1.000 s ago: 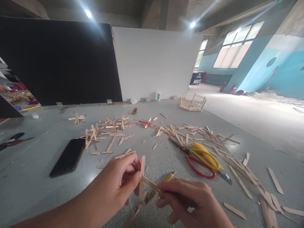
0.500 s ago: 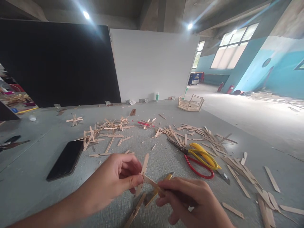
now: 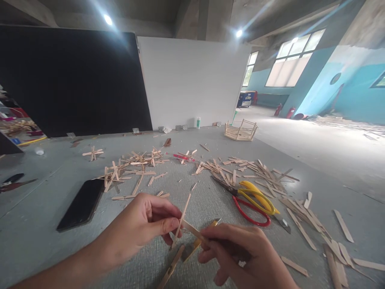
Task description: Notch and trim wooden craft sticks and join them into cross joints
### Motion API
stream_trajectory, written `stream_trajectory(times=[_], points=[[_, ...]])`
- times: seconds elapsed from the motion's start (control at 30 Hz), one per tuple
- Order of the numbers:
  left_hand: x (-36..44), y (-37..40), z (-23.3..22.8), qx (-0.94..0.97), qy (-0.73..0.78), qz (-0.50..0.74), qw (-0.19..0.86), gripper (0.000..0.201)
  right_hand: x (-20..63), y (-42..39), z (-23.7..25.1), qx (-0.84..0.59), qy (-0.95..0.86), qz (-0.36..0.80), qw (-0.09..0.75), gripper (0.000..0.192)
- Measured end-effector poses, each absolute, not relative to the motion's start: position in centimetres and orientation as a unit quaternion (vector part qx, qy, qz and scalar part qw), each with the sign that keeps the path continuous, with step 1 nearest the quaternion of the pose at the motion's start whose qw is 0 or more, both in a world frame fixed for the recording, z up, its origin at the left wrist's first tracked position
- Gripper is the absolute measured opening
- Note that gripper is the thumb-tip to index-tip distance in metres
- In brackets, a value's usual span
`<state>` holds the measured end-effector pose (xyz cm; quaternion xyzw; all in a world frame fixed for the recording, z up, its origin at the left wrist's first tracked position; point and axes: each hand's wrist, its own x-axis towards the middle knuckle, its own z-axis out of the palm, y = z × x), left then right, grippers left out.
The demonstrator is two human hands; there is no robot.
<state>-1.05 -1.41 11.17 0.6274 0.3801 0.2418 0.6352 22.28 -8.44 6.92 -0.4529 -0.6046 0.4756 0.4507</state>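
Pinching a crossed stick assembly at lower centre, the left hand grips one slat; the right hand clasps another (plus a yellow tool).

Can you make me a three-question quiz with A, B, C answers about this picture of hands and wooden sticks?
1. Where is the black phone?
A. left of the left hand
B. on top of the scissors
C. inside the stick basket

2. What colours are the scissors' handles?
A. blue and green
B. yellow and red
C. black and white

3. What is the left hand doing?
A. lying flat on the table
B. pinching a wooden stick
C. holding the phone

Answers: 1 A, the phone lies on the table left of that hand. 2 B, one loop is yellow, one red. 3 B, thumb and finger grip the stick, next to the right hand.
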Motion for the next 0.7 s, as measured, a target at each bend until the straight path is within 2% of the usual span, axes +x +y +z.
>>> stream_trajectory(times=[0.23,0.7], points=[[-1.21,-1.72,11.39,0.622,0.414,0.234,0.622,0.021,22.28,-8.15,7.59,-0.435,-0.511,0.605,0.429,0.035],[-0.99,-2.47,10.67,0.61,0.439,0.239,0.615,0.022,21.74,-8.46,7.86,-0.442,-0.499,0.587,0.459,0.024]])
